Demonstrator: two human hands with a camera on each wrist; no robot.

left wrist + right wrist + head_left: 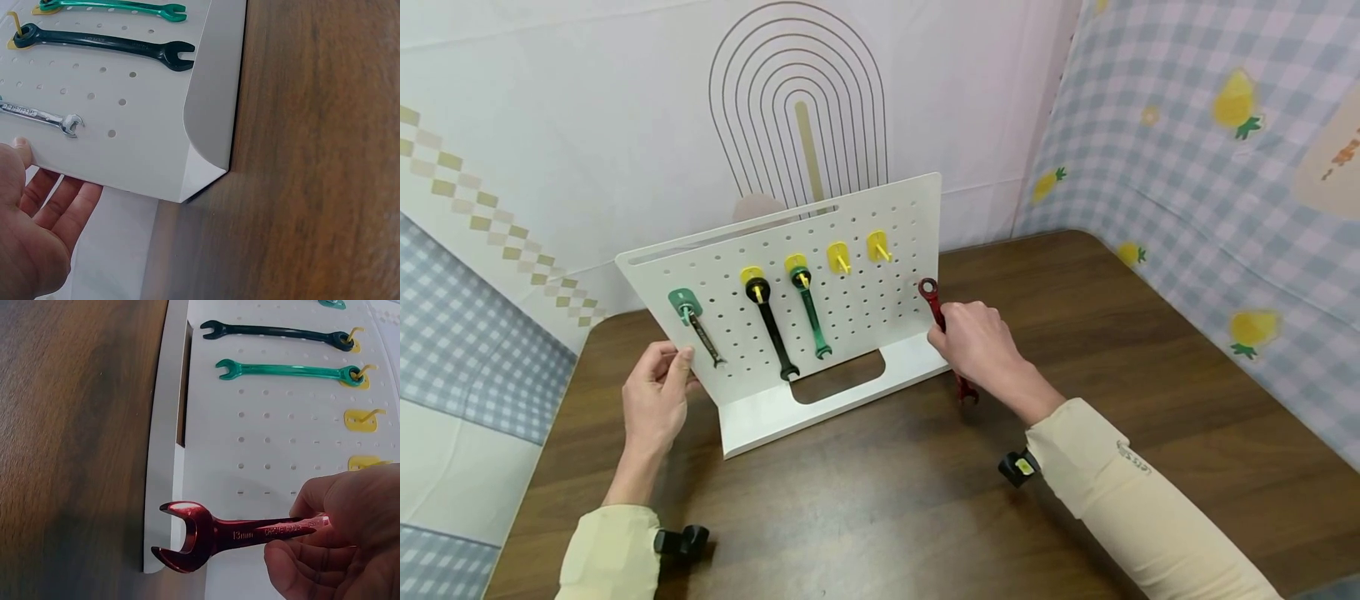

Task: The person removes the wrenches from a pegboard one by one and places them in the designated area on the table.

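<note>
Red wrench [232, 536] is lying in the grip of the right hand [977, 340], its long axis running from 5 to 11 o'clock in the head view; the nearest bare yellow hook [876, 242] is sitting at 10 o'clock. Well apart at 9 o'clock, the left hand [657, 396] is pinching the pegboard [859, 323].

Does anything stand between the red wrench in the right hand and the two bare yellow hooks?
Nothing visible does: the right hand holds the red wrench near the board, and both bare yellow hooks stick out uncovered. The green wrench hangs farther left, out of the way.
</note>
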